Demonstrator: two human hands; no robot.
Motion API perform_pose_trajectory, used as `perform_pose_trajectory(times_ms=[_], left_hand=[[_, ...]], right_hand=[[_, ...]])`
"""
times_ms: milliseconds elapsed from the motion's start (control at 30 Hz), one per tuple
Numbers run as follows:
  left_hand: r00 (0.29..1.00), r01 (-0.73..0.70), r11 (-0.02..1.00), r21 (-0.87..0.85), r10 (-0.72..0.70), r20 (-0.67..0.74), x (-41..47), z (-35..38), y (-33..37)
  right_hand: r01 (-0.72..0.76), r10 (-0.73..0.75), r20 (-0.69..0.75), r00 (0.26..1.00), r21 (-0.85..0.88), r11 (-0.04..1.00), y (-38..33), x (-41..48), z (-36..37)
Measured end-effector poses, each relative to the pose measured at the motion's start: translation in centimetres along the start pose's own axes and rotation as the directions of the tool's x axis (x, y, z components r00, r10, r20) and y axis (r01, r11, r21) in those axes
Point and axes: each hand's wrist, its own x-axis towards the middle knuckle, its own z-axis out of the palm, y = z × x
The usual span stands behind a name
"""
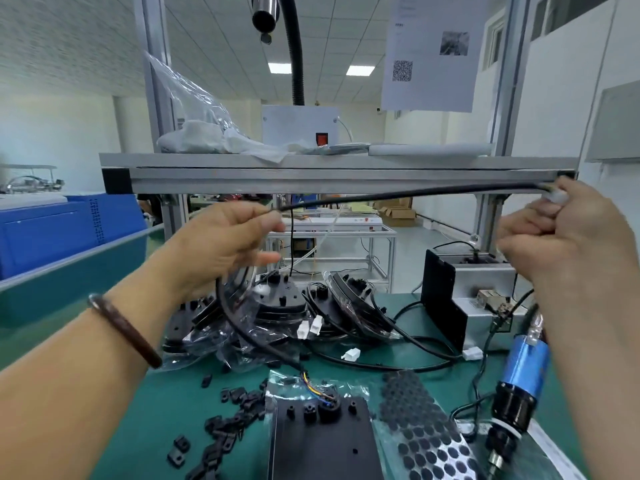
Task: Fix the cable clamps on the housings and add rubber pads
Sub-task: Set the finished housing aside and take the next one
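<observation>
The left hand (221,244) pinches the black cable (415,195), the right hand (568,244) grips its white connector (556,196), above the housing (322,441) (at the near edge of the surface (173,393)).

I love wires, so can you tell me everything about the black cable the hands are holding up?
The black cable is thin, round and rubbery-looking. The left hand pinches it and the right hand grips its white plug, holding it nearly level. Below the left hand it curves down to the black housing, where yellow and blue wires show.
</observation>
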Motion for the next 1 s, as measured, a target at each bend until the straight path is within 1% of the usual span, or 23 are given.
perform_pose_trajectory(times_ms=[33, 100, 167, 200, 267, 333, 400, 467, 500, 533, 567, 600, 633, 700, 733, 767, 800, 833, 867, 900, 933, 967, 1000], left_hand=[[0.997, 0.061, 0.987, -0.151, -0.054, 0.052, -0.5, -0.4, -1.0], [0.982, 0.157, 0.912, -0.379, -0.103, 0.159, -1.3, -0.8, -2.8], [0.971, 0.214, 0.791, -0.573, -0.11, 0.211, -1.9, -0.3, -4.0], [0.971, 0.227, 0.73, -0.645, -0.122, 0.204, -2.0, 0.3, -4.4], [0.982, 0.183, 0.641, -0.746, -0.161, 0.102, -1.9, 1.7, -5.0], [0.977, 0.073, 0.603, -0.794, -0.204, -0.065, -1.6, 3.2, -5.3], [0.958, -0.023, 0.585, -0.811, -0.22, -0.185, -1.2, 4.4, -5.2], [0.942, -0.075, 0.613, -0.787, -0.215, -0.257, -1.3, 5.6, -5.1], [0.931, -0.061, 0.683, -0.727, -0.224, -0.289, -1.5, 6.4, -5.5], [0.923, -0.008, 0.798, -0.603, -0.226, -0.311, -2.1, 7.4, -6.3], [0.927, 0.074, 0.91, -0.408, -0.213, -0.308, -2.9, 8.5, -7.4], [0.941, 0.159, 0.965, -0.21, -0.212, -0.263, -3.9, 9.5, -8.6], [0.951, 0.232, 0.97, -0.068, -0.241, -0.195, -4.9, 10.2, -9.8], [0.932, 0.359, 0.933, 0.033, -0.357, -0.062, -6.3, 9.8, -11.3], [0.914, 0.406, 0.912, 0.061, -0.406, -0.016, -6.6, 9.0, -11.4], [0.898, 0.436, 0.892, 0.117, -0.44, 0.003, -6.8, 8.0, -11.1], [0.886, 0.456, 0.873, 0.175, -0.464, 0.009, -6.8, 7.0, -10.7], [0.876, 0.47, 0.861, 0.196, -0.482, 0.015, -6.8, 6.2, -10.2], [0.87, 0.479, 0.859, 0.181, -0.492, 0.036, -6.7, 5.6, -9.7], [0.864, 0.485, 0.863, 0.143, -0.498, 0.071, -6.8, 5.2, -9.3], [0.859, 0.493, 0.866, 0.087, -0.5, 0.109, -6.9, 4.8, -9.0], [0.856, 0.504, 0.864, 0.014, -0.501, 0.131, -6.9, 4.5, -8.9], [0.856, 0.511, 0.857, -0.072, -0.5, 0.132, -7.0, 4.4, -8.8]], right_hand=[[-0.014, 0.016, -0.029, 0.999, 0.057, 0.998, -0.1, 0.6, -0.7], [-0.02, 0.034, -0.088, 0.996, 0.155, 0.988, 0.0, 1.5, -2.2], [-0.006, 0.046, -0.159, 0.986, 0.239, 0.971, 0.6, 2.1, -3.8], [-0.006, 0.061, -0.192, 0.98, 0.275, 0.962, 1.1, 2.3, -4.5], [-0.036, 0.109, -0.239, 0.965, 0.291, 0.956, 2.9, 2.2, -5.8], [-0.107, 0.173, -0.262, 0.949, 0.246, 0.963, 5.5, 1.3, -6.8], [-0.217, 0.248, -0.204, 0.947, 0.163, 0.963, 8.8, -0.4, -7.5], [-0.355, 0.361, -0.127, 0.924, 0.065, 0.932, 11.9, -2.2, -7.9], [-0.416, 0.417, -0.099, 0.903, 0.035, 0.909, 13.1, -2.9, -8.1], [-0.462, 0.463, -0.07, 0.884, 0.021, 0.887, 14.0, -3.6, -8.3], [-0.499, 0.498, -0.045, 0.866, 0.003, 0.867, 14.6, -4.2, -8.3], [-0.527, 0.526, -0.021, 0.85, -0.028, 0.85, 15.0, -4.7, -8.4], [-0.542, 0.544, 0.009, 0.839, -0.069, 0.837, 15.4, -5.2, -8.6], [-0.529, 0.549, 0.078, 0.832, -0.186, 0.828, 16.0, -5.8, -9.2], [-0.47, 0.525, 0.124, 0.842, -0.309, 0.827, 16.1, -6.1, -9.6], [-0.35, 0.484, 0.179, 0.857, -0.485, 0.801, 16.2, -6.3, -9.9], [-0.173, 0.441, 0.248, 0.863, -0.674, 0.718, 16.2, -6.5, -10.1], [0.027, 0.414, 0.32, 0.852, -0.817, 0.576, 16.1, -6.7, -10.2], [0.217, 0.407, 0.394, 0.824, -0.883, 0.416, 16.1, -7.0, -10.3], [0.368, 0.423, 0.46, 0.781, -0.886, 0.283, 16.2, -7.3, -10.2], [0.472, 0.456, 0.503, 0.734, -0.861, 0.191, 16.3, -7.6, -10.2], [0.544, 0.479, 0.533, 0.697, -0.829, 0.13, 16.6, -7.8, -10.4], [0.589, 0.479, 0.558, 0.678, -0.802, 0.099, 16.9, -7.9, -10.6]])
